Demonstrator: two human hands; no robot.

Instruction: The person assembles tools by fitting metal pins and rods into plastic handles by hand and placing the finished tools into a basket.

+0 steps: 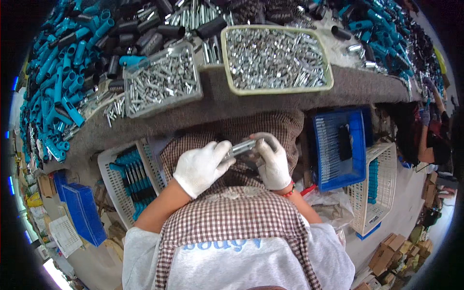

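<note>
Over my checkered apron, both gloved hands meet on one silvery metal tube (pixel 240 148). My left hand (pixel 203 166) pinches its left end between thumb and fingers. At the other end, the fingers of my right hand (pixel 272 162) close round the tube. Whether a smaller part sits between those fingers I cannot make out. Just beyond, on the cloth-covered bench (pixel 212 108), stand a cream tray (pixel 229 79) heaped with small metal pieces and a clear plastic bin (pixel 197 93) of short metal pins.
Teal plastic tubes (pixel 72 82) pile up at far left. Black sleeves (pixel 150 43) and metal rods lie along the back. A blue crate (pixel 360 166) with rows of metal rods stands to my right, by a white basket (pixel 386 179). Another white basket (pixel 107 176) holds teal-handled parts at left.
</note>
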